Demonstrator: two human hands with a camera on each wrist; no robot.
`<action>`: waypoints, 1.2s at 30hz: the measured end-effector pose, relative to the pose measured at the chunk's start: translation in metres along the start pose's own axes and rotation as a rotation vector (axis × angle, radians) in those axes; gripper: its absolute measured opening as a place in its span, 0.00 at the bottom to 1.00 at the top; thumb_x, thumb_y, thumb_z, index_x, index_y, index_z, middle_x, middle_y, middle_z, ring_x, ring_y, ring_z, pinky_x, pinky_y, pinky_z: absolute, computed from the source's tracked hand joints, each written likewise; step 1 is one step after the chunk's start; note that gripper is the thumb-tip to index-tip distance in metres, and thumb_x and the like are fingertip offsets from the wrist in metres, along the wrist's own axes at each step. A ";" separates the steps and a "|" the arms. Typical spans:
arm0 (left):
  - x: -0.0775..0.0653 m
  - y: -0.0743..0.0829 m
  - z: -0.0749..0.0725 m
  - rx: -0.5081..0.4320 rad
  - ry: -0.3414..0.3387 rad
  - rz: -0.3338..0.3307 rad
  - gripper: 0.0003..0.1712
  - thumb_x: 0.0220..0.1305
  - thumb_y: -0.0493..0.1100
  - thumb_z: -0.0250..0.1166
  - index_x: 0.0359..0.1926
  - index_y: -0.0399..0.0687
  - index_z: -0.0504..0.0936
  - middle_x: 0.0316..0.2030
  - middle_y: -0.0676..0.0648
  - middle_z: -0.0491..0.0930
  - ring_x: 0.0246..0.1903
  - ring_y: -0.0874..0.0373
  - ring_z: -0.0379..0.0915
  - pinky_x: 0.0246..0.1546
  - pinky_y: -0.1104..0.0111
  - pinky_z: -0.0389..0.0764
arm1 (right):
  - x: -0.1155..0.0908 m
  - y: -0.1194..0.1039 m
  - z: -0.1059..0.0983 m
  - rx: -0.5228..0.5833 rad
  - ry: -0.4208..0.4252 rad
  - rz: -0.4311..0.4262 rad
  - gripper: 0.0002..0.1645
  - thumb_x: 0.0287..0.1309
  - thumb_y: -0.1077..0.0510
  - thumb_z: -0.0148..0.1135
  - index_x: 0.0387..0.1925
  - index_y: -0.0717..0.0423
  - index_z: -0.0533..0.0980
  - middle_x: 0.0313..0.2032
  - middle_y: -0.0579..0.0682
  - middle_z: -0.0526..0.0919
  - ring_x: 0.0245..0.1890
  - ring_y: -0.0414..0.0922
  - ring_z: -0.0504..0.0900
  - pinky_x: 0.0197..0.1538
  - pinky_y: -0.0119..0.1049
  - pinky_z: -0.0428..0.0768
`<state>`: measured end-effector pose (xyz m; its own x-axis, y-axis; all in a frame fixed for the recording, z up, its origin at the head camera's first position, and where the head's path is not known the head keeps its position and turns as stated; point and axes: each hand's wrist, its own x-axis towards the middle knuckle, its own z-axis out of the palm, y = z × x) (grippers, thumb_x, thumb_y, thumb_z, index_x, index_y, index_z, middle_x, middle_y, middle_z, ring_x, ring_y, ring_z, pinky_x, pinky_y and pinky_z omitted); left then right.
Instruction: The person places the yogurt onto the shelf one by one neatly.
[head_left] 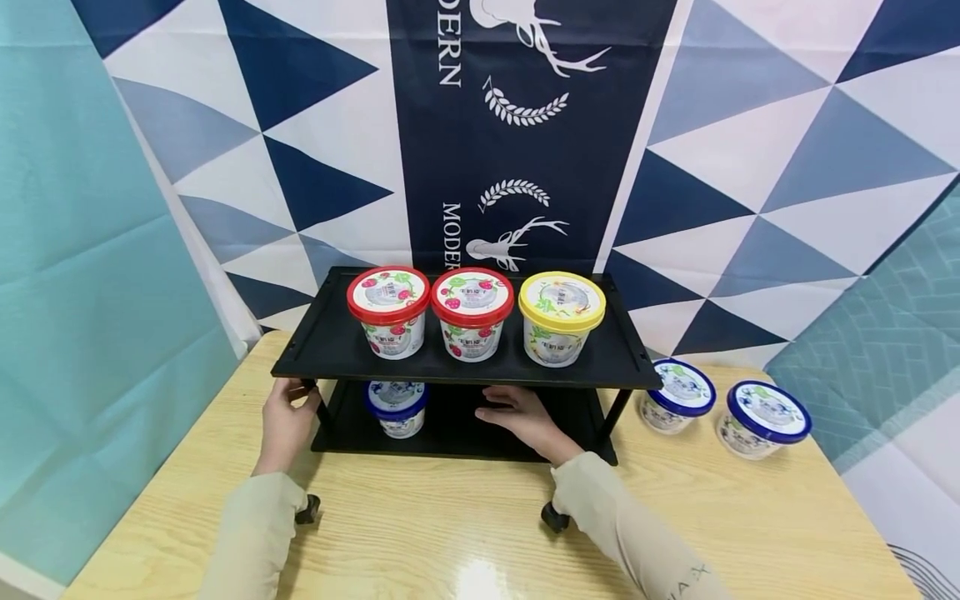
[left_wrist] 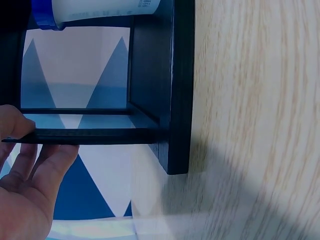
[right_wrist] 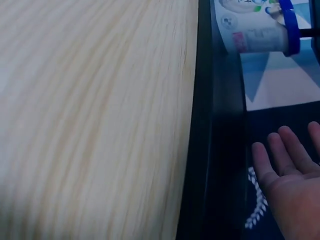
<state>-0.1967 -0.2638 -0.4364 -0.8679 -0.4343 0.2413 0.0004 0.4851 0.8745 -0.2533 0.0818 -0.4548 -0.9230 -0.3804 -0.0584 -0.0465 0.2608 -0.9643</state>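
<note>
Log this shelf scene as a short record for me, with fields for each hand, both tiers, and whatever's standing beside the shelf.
Left hand: grips the black shelf's left front post, thumb on one side, fingers on the other
Right hand: reaches between the tiers, fingers extended, holding nothing
Upper tier: two red-lidded tubs, then a yellow-lidded tub at right
Lower tier: one blue-lidded tub, toward the left
Beside shelf: two more blue-lidded tubs, right side, on the table

Table point(head_left: 420, 533) looks like smooth wood, kinda glossy from where I'm standing. Rack point(head_left: 318, 329) is smooth black, metal or plastic, can't tell. Tubs point(head_left: 557, 346) look plasticky, backdrop point(head_left: 330, 108) is creased cloth.
</note>
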 end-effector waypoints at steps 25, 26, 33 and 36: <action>-0.004 0.002 -0.001 0.002 -0.035 -0.046 0.16 0.64 0.34 0.53 0.53 0.38 0.67 0.50 0.37 0.73 0.53 0.40 0.71 0.30 0.89 0.65 | -0.065 -0.005 -0.068 -0.123 0.049 -0.125 0.35 0.56 0.52 0.64 0.63 0.56 0.64 0.59 0.60 0.72 0.59 0.57 0.72 0.59 0.42 0.75; -0.004 0.002 -0.001 0.008 -0.037 -0.049 0.17 0.64 0.35 0.53 0.54 0.39 0.67 0.50 0.37 0.73 0.53 0.41 0.71 0.30 0.89 0.65 | -0.068 -0.004 -0.071 -0.122 0.049 -0.129 0.35 0.56 0.53 0.64 0.63 0.57 0.64 0.59 0.61 0.72 0.59 0.58 0.71 0.58 0.41 0.75; -0.004 0.001 -0.001 0.030 -0.018 -0.033 0.17 0.64 0.34 0.53 0.54 0.40 0.68 0.48 0.39 0.73 0.52 0.44 0.71 0.32 0.88 0.66 | -0.084 -0.009 -0.088 -0.111 0.033 -0.159 0.34 0.58 0.56 0.62 0.64 0.59 0.64 0.58 0.62 0.72 0.59 0.61 0.71 0.56 0.32 0.76; -0.004 0.003 -0.002 0.033 -0.023 -0.016 0.16 0.64 0.33 0.53 0.53 0.39 0.68 0.47 0.38 0.72 0.52 0.42 0.71 0.32 0.90 0.64 | -0.094 -0.010 -0.096 -0.107 0.040 -0.144 0.34 0.58 0.55 0.62 0.64 0.58 0.64 0.59 0.61 0.71 0.59 0.60 0.70 0.55 0.28 0.76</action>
<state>-0.1923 -0.2619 -0.4343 -0.8788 -0.4247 0.2174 -0.0297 0.5033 0.8636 -0.2029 0.1997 -0.4150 -0.9182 -0.3858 0.0902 -0.2172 0.2996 -0.9290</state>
